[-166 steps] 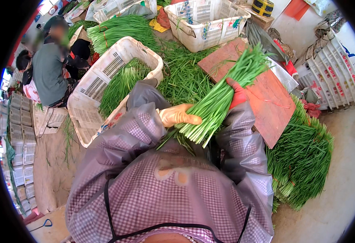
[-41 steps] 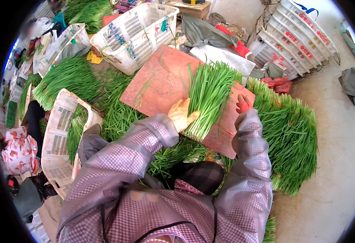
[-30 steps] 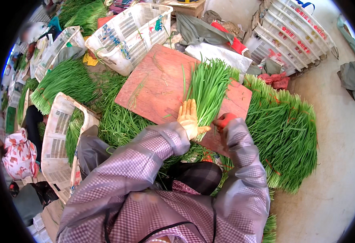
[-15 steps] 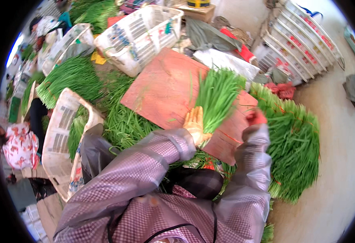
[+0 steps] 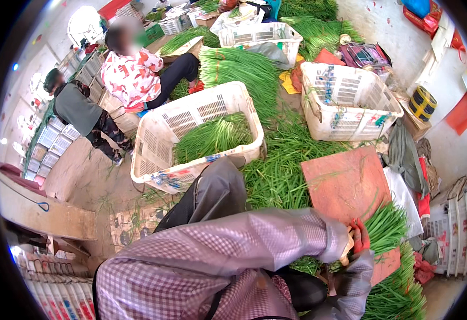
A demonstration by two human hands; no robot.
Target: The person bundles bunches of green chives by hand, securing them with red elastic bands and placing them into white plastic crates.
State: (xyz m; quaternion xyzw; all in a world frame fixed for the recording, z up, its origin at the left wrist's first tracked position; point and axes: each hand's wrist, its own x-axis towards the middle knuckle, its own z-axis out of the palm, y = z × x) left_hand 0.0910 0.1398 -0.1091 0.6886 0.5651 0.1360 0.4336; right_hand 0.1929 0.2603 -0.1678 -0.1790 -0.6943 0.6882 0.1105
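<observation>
On the reddish board (image 5: 345, 178) at the right lies a bunch of green chives (image 5: 385, 226), its leaves pointing away to the right. My left hand (image 5: 346, 248), in a yellowish glove, is closed about the near, cut end of the bunch; most of its fingers are hidden. Right against it is my right hand (image 5: 359, 236), in a red glove, with bent fingers at the same end of the bunch. What lies between the red fingertips is too small to make out. Tied chives (image 5: 396, 296) are piled beside the board, below my hands.
Loose chives (image 5: 279, 178) cover the floor left of the board. A white crate (image 5: 153, 160) with chives stands by my knee, another crate (image 5: 345, 120) behind the board. Stacked crates (image 5: 465, 229) stand far right. Two people, one seated (image 5: 132, 80) and one bending (image 5: 87, 114), are at the left.
My view has swung left, so the board appears farther right. My right hand, out beside the bunch before, has come in against my left hand at the bunch's cut end.
</observation>
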